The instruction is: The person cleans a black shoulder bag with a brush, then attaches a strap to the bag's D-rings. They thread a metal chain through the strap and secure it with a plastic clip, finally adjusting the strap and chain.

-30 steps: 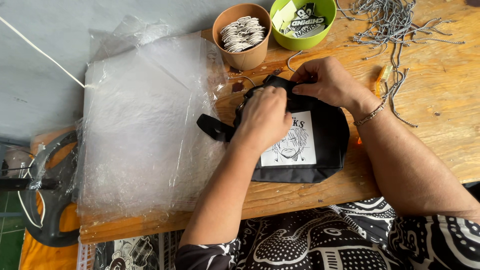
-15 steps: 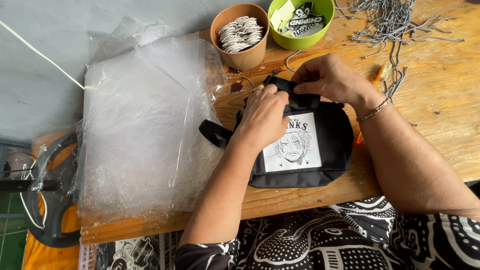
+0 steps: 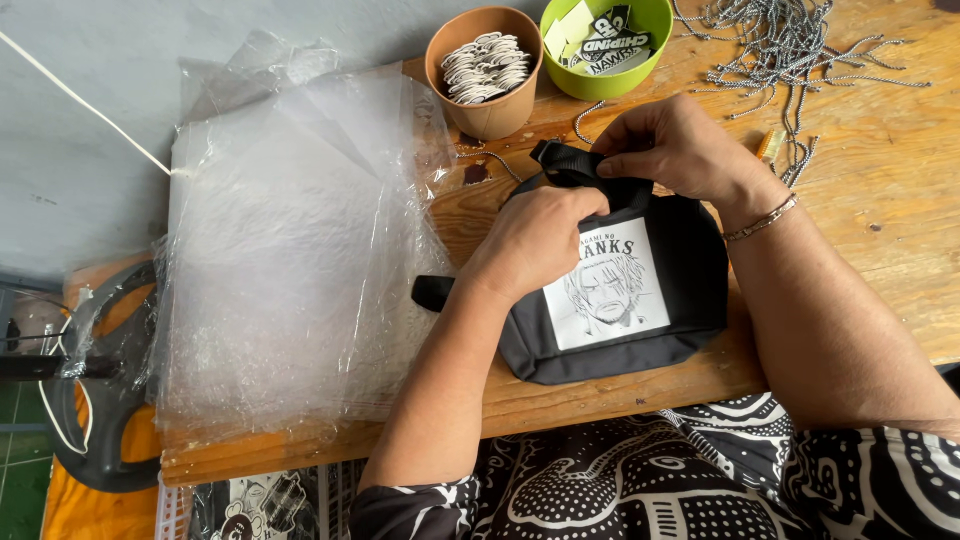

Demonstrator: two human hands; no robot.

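Under both hands, black pouch [image 3: 690,270] with white portrait patch [image 3: 606,290].

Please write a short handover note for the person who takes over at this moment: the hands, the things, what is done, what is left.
Left hand: pressing on the black pouch near its top.
Right hand: pinching the pouch's black strap at the top edge.
Pouch lies flat on the wooden table, printed panel up.
Clear plastic bags stacked to the left; brown cup and green bowl behind.
Done: pouch laid out.
Left: pouch not bagged yet.
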